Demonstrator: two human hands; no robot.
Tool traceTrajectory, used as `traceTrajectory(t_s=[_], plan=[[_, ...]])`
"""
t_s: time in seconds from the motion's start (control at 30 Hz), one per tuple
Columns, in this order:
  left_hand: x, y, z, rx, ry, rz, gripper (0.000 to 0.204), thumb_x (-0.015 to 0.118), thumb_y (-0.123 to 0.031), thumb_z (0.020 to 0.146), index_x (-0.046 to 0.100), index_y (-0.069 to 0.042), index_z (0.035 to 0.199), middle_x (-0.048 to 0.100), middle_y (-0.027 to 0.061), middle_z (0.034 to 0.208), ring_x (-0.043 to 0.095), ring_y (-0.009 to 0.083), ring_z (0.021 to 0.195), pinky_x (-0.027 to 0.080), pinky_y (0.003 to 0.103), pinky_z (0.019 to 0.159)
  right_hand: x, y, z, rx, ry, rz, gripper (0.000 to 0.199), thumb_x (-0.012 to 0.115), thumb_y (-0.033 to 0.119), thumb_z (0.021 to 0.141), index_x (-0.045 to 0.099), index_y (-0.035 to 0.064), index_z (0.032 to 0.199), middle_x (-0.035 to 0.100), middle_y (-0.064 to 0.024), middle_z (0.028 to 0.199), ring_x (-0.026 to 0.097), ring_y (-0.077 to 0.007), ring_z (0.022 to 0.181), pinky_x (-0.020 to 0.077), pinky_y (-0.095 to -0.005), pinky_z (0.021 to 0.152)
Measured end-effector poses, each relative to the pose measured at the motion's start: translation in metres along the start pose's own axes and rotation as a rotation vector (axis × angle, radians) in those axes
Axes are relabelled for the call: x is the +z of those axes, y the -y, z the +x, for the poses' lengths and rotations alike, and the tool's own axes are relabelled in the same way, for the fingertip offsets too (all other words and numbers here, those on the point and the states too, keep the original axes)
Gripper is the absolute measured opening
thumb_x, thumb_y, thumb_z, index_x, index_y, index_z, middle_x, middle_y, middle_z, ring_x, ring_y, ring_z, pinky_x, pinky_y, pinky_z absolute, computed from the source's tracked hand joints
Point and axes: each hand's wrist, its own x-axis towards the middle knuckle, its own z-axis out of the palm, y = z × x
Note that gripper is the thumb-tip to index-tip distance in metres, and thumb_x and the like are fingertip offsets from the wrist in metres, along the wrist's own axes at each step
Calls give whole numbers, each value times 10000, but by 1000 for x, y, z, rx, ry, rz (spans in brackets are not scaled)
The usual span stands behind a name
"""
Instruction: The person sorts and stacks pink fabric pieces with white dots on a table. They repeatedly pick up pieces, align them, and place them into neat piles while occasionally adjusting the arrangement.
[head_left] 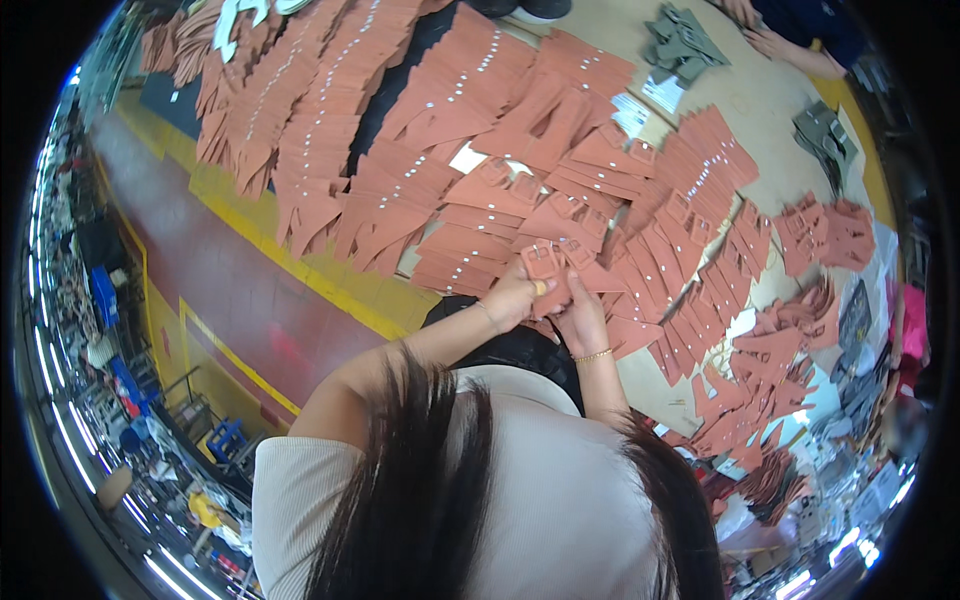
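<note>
Left hand: your fingers pinch a brown strap, raised above the table for sorting | Right hand: fingers curled, bracing it from 5 o'clock | Strap rows: fanned at 12 o'clock, within reach.

A pale worktable carries overlapping rows of terracotta strap pieces, with grey pieces at its far edge.

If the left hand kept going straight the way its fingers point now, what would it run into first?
The left hand points up-right, already gripping a terracotta strap piece. Beyond that, it would probably meet the overlapping rows of strap pieces on the table, though depth is unclear.
</note>
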Motion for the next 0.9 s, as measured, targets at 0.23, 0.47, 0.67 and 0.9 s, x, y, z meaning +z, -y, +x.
traceTrajectory(t_s=[0.23, 0.47, 0.67, 0.9], plan=[[-67, -31, -41, -69, 43, 505, 331, 628, -84, 866, 534, -50, 1182, 631, 54, 968, 622, 145, 885, 533, 296, 735, 8, 18, 10, -334, 49, -369, 333, 596, 148, 923, 541, 4, 1218, 646, -40, 1040, 601, -152, 932, 477, -286, 826], [-152, -102, -84, 301, -591, 1557, 354, 634, -103, 788, 579, -54, 1134, 599, 140, 1061, 598, 288, 957, 477, 360, 847, -19, 11, 54, -302, 1, -1165, 258, 635, 183, 879, 616, -25, 1032, 655, -170, 948, 628, -222, 830, 477, -338, 718], [-177, -150, -61, 715, -548, 2394, 581, 591, -87, 744, 487, -125, 1315, 428, 140, 1338, 417, 328, 1201, 363, 460, 960, 21, 27, 33, -637, 103, -1485, 211, 640, 121, 846, 639, 8, 1025, 626, -156, 895, 622, -309, 822, 486, -362, 699], [-192, -173, -31, 588, -300, 2644, 455, 528, -156, 824, 511, -110, 1277, 431, 123, 1341, 374, 323, 1265, 279, 556, 1011, 115, 47, 34, -684, 535, -1271, 151, 657, 118, 827, 621, 3, 916, 597, -144, 839, 578, -299, 732, 453, -347, 656]])
